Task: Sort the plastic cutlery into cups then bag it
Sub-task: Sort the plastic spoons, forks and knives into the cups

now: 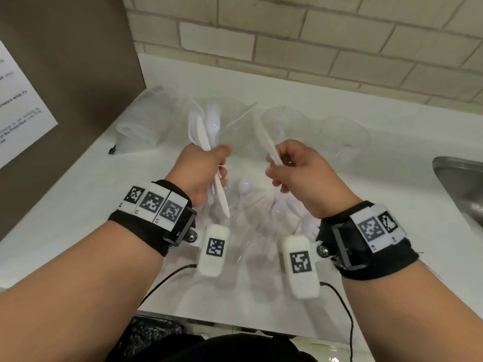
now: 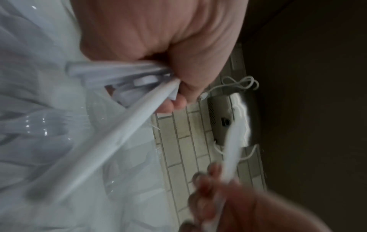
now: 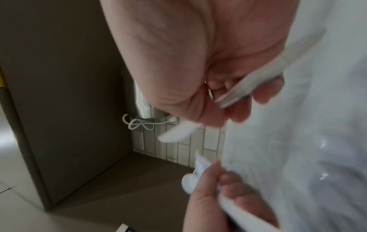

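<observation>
left hand (image 1: 202, 171) grips cutlery bundle (image 1: 205, 131); right hand (image 1: 300, 173) pinches white knife (image 1: 266, 141); loose cutlery (image 1: 251, 205) on bench beneath hands

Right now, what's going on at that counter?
A person is sorting white plastic cutlery. The left hand grips a bunch of cutlery, spoons among it. The right hand pinches a single white knife. More loose cutlery lies on the white counter below the hands. Clear plastic cups stand behind, toward the tiled wall. The views are too blurred to tell what they hold.
</observation>
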`<state>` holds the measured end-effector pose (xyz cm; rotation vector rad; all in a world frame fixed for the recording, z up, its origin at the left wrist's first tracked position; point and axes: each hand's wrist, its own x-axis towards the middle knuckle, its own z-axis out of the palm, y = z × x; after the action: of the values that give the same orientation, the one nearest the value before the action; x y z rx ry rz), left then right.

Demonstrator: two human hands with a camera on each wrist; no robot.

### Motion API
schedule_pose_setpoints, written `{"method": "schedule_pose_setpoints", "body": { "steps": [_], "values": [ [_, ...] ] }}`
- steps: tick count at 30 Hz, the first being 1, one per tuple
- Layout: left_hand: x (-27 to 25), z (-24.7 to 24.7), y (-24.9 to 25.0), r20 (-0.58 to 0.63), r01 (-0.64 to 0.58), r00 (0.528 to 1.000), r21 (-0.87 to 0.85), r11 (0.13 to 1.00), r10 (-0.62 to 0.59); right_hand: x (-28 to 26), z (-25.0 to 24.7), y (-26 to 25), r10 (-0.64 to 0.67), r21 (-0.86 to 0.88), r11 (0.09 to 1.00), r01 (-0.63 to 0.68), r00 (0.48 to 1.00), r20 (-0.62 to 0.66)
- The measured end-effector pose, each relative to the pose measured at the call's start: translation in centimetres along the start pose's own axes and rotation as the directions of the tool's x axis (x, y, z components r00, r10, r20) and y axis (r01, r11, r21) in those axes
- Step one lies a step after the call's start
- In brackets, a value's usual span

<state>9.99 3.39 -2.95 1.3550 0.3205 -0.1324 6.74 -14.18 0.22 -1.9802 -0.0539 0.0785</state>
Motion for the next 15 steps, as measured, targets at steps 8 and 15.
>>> {"method": "schedule_pose_setpoints", "body": {
  "steps": [8,15],
  "values": [
    [-2.1,1.1,-0.4,0.335,-0.240,0.930,0.241,0.940,0.152,2.2,4.3,-2.1,-0.066,0.017,0.998,0.067,0.997,-0.045],
    [-2.0,0.4,-0.8,0.358,-0.232,0.922,0.199,0.952,0.150,2.5,4.5,-2.3,0.009,0.113,0.993,-0.015,0.998,0.056]
  ]
}}
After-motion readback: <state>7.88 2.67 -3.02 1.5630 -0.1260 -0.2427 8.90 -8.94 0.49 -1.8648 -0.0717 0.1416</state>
